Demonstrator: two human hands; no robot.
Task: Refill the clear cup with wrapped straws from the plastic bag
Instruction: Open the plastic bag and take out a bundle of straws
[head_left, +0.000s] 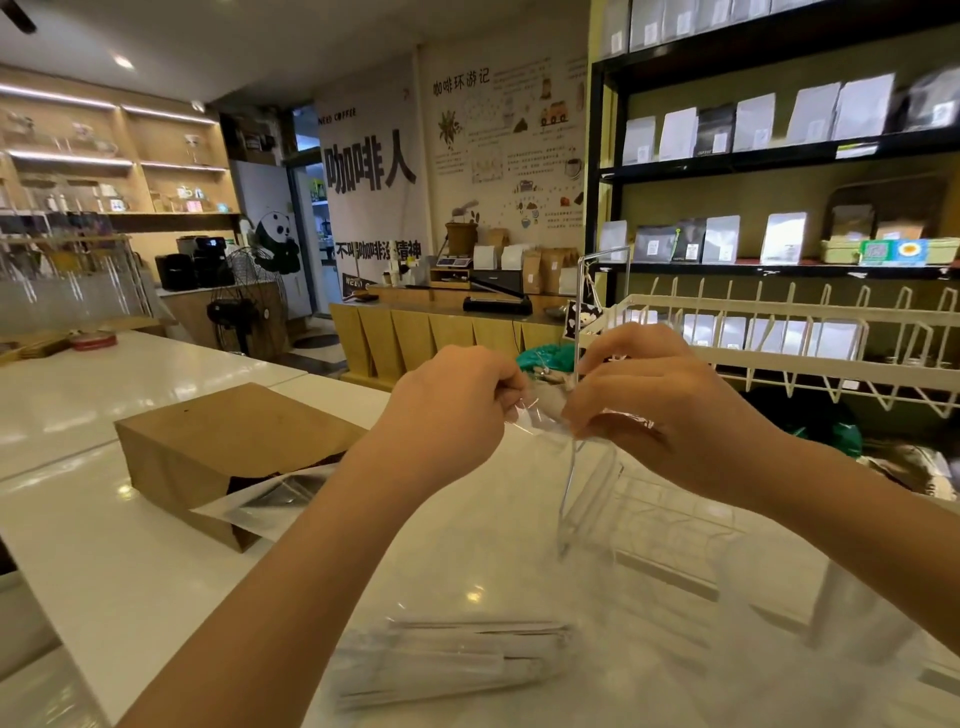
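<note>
I hold both hands up over the white counter (130, 519), close together. My left hand (457, 395) is fisted, fingers pinched on the left edge of the clear bag (540, 415). My right hand (649, 395) pinches the bag's right edge, fingers curled shut on the film. The bag's mouth is stretched between them, crumpled. The wrapped straws (457, 660) lie in a bundle on the near counter, below my hands, apparently inside the bag's lower end, though the film is too blurred to be sure. A brown paper bag (208, 447) lies on its side at left. A white wire rack (779, 332) stands at far right. I cannot make out the cup.
</note>
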